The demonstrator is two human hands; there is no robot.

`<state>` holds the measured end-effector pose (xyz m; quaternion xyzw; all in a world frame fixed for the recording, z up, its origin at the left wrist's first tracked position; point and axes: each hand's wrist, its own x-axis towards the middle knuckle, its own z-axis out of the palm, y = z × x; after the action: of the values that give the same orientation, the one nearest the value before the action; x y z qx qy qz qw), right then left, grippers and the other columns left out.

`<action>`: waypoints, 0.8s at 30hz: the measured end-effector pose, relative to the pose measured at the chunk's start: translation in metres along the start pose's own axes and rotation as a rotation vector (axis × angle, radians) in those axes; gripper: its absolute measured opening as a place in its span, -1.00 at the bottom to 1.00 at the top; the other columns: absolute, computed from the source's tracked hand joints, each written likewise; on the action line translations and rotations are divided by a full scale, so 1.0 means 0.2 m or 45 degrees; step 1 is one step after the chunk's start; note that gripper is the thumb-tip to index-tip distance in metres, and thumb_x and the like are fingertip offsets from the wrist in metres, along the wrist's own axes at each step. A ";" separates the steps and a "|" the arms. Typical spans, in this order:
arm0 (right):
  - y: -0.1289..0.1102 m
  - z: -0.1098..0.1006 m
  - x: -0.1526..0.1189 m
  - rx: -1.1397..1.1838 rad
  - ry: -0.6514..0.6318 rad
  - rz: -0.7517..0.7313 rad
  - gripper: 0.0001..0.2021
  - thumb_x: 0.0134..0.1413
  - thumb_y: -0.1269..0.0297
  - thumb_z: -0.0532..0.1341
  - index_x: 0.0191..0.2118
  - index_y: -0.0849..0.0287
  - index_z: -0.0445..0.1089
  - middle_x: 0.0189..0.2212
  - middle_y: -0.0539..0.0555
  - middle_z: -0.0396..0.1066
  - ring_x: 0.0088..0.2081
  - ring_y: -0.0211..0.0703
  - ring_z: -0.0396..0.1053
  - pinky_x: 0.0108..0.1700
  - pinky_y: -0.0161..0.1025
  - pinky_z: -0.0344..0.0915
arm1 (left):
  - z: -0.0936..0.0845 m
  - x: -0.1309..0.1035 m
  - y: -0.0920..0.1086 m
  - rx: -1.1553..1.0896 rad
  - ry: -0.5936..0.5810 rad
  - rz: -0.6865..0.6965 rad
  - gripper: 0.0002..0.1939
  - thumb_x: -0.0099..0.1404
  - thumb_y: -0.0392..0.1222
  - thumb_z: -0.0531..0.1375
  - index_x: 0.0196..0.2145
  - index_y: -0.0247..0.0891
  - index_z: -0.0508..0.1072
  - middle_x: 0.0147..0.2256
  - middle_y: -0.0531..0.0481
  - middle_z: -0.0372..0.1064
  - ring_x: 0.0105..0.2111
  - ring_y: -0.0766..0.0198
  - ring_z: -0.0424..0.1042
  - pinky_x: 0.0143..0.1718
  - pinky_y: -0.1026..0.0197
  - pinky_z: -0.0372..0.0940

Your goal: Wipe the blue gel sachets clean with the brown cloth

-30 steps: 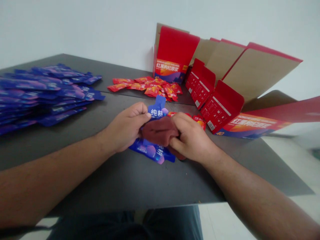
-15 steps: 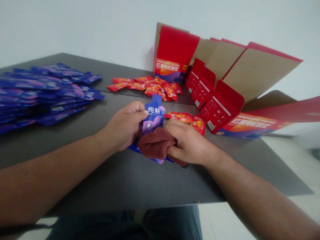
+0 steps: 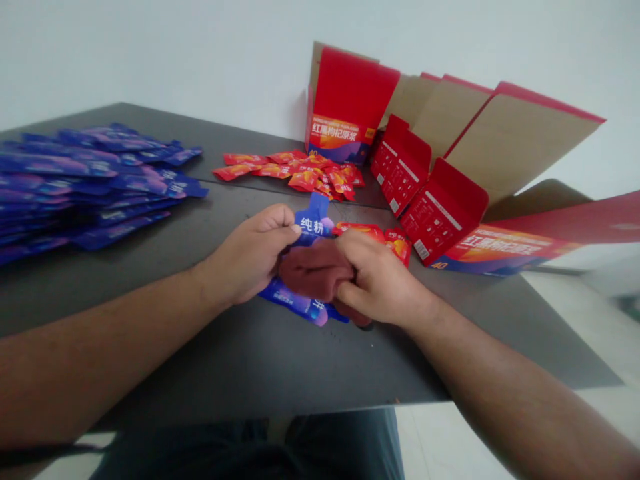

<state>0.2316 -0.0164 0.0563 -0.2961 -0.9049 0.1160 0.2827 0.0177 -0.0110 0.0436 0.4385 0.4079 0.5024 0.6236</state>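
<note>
Between thumb and fingers, my left hand [image 3: 260, 250] grips the left edge of a blue pouch [image 3: 311, 223] with white lettering and a narrow spout end pointing away from me. My right hand [image 3: 377, 280] is closed on a folded brown cloth [image 3: 315, 270], which lies against the pouch and hides its lower part. Under the cloth, on the table, are more blue pouches [image 3: 297, 303], partly covered. Just beyond my right hand lie red sachets [image 3: 399, 245], some partly hidden by it.
A big pile of blue pouches [image 3: 95, 180] covers the table's left side. Red sachets [image 3: 295, 170] lie heaped at the back middle, before an upright red box [image 3: 345, 100]. Opened red cartons [image 3: 440, 213] with raised flaps stand at the right. The grey table's [image 3: 280, 373] front edge is near me.
The brown cloth has moved up over the pouch, covering more of its purple pattern. More of the blue pouches beneath now shows. My left hand keeps its grip.
</note>
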 end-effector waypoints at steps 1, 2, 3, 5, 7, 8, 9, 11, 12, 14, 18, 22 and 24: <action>-0.01 0.01 0.00 0.036 -0.068 -0.056 -0.86 0.07 0.46 0.25 -0.29 0.09 0.31 -0.31 0.03 0.38 -0.20 -0.09 0.38 -0.18 -0.18 0.33 | 0.00 0.01 0.01 0.000 0.029 0.024 -0.79 0.27 -0.35 0.24 -0.41 -0.20 0.25 -0.53 0.11 0.22 -0.59 0.38 0.23 -0.54 0.33 0.13; -0.02 0.01 -0.01 0.058 -0.116 -0.093 -0.85 0.07 0.48 0.24 -0.29 0.09 0.30 -0.30 0.03 0.38 -0.19 -0.09 0.38 -0.17 -0.19 0.32 | 0.00 0.01 0.01 0.000 0.040 0.041 -0.79 0.29 -0.35 0.22 -0.41 -0.20 0.24 -0.53 0.11 0.21 -0.59 0.38 0.23 -0.54 0.33 0.13; -0.02 0.02 -0.01 0.057 -0.141 -0.100 -0.85 0.08 0.48 0.24 -0.30 0.09 0.30 -0.29 0.03 0.38 -0.19 -0.09 0.38 -0.17 -0.20 0.32 | 0.00 0.01 0.01 0.010 0.041 0.045 -0.79 0.29 -0.35 0.22 -0.41 -0.20 0.24 -0.53 0.11 0.21 -0.59 0.38 0.23 -0.54 0.32 0.13; -0.02 0.01 -0.01 -0.008 -0.085 -0.035 -0.87 0.09 0.45 0.25 -0.30 0.09 0.30 -0.30 0.03 0.37 -0.21 -0.09 0.38 -0.19 -0.18 0.31 | -0.01 0.01 0.01 0.047 0.017 0.030 -0.79 0.29 -0.33 0.24 -0.41 -0.20 0.25 -0.52 0.10 0.23 -0.58 0.37 0.25 -0.53 0.32 0.15; 0.00 -0.01 0.00 -0.114 0.100 0.111 -0.88 0.11 0.39 0.29 -0.28 0.09 0.32 -0.30 0.05 0.40 -0.22 -0.06 0.40 -0.20 -0.15 0.32 | -0.01 0.00 0.00 0.073 -0.041 -0.012 -0.80 0.27 -0.29 0.28 -0.39 -0.19 0.28 -0.51 0.10 0.25 -0.59 0.36 0.26 -0.53 0.30 0.18; 0.01 -0.02 0.00 -0.160 0.218 0.196 -0.89 0.13 0.36 0.30 -0.25 0.09 0.35 -0.28 0.06 0.44 -0.21 -0.03 0.42 -0.19 -0.13 0.33 | -0.01 0.00 -0.01 0.074 -0.088 -0.044 -0.80 0.27 -0.26 0.29 -0.37 -0.18 0.30 -0.50 0.10 0.27 -0.59 0.35 0.27 -0.53 0.28 0.21; 0.02 -0.03 0.01 -0.190 0.327 0.273 -0.88 0.15 0.33 0.32 -0.20 0.09 0.38 -0.26 0.07 0.47 -0.19 0.00 0.44 -0.17 -0.10 0.35 | -0.02 -0.01 -0.02 0.070 -0.140 -0.076 -0.81 0.28 -0.23 0.30 -0.35 -0.17 0.31 -0.50 0.09 0.28 -0.59 0.33 0.28 -0.53 0.26 0.23; 0.04 -0.05 0.01 -0.195 0.468 0.362 -0.84 0.20 0.27 0.34 -0.13 0.09 0.41 -0.20 0.09 0.52 -0.15 0.03 0.47 -0.13 -0.07 0.38 | -0.02 -0.02 -0.03 0.068 -0.218 -0.108 -0.81 0.30 -0.18 0.31 -0.33 -0.16 0.32 -0.51 0.09 0.28 -0.60 0.30 0.29 -0.53 0.22 0.26; 0.04 -0.05 0.01 -0.181 0.483 0.372 -0.83 0.20 0.25 0.34 -0.11 0.09 0.41 -0.19 0.09 0.53 -0.14 0.04 0.47 -0.12 -0.06 0.38 | -0.02 -0.02 -0.04 0.068 -0.232 -0.100 -0.80 0.31 -0.16 0.31 -0.33 -0.15 0.32 -0.51 0.09 0.28 -0.60 0.29 0.29 -0.53 0.22 0.26; 0.03 -0.05 0.01 -0.145 0.392 0.326 -0.84 0.19 0.27 0.34 -0.13 0.09 0.41 -0.22 0.07 0.51 -0.16 0.02 0.47 -0.13 -0.07 0.38 | -0.02 -0.02 -0.04 0.043 -0.214 -0.056 -0.79 0.29 -0.17 0.34 -0.32 -0.15 0.33 -0.50 0.10 0.29 -0.59 0.31 0.29 -0.52 0.24 0.24; -0.01 -0.01 0.00 -0.006 0.061 0.057 -0.88 0.09 0.41 0.27 -0.29 0.08 0.31 -0.33 0.03 0.40 -0.22 -0.06 0.40 -0.19 -0.15 0.33 | -0.02 -0.01 -0.01 0.024 -0.046 0.024 -0.74 0.23 -0.26 0.34 -0.40 -0.19 0.28 -0.52 0.11 0.25 -0.58 0.38 0.23 -0.54 0.30 0.11; -0.03 0.00 0.00 0.062 -0.081 -0.043 -0.84 0.06 0.45 0.26 -0.32 0.07 0.27 -0.31 0.02 0.38 -0.24 -0.10 0.37 -0.22 -0.18 0.30 | -0.01 0.00 0.02 0.057 0.011 0.043 -0.77 0.27 -0.28 0.28 -0.42 -0.20 0.26 -0.53 0.11 0.21 -0.59 0.38 0.20 -0.55 0.31 0.06; -0.01 -0.01 0.00 -0.021 0.012 0.066 -0.86 0.08 0.41 0.28 -0.30 0.08 0.29 -0.32 0.03 0.38 -0.25 -0.08 0.38 -0.22 -0.16 0.30 | -0.01 -0.01 0.02 0.056 -0.037 0.015 -0.76 0.26 -0.28 0.31 -0.42 -0.20 0.28 -0.53 0.11 0.23 -0.59 0.38 0.22 -0.54 0.31 0.09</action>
<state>0.2316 -0.0184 0.0596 -0.3224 -0.8965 0.1143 0.2815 0.0143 -0.0118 0.0464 0.4617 0.4072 0.4905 0.6168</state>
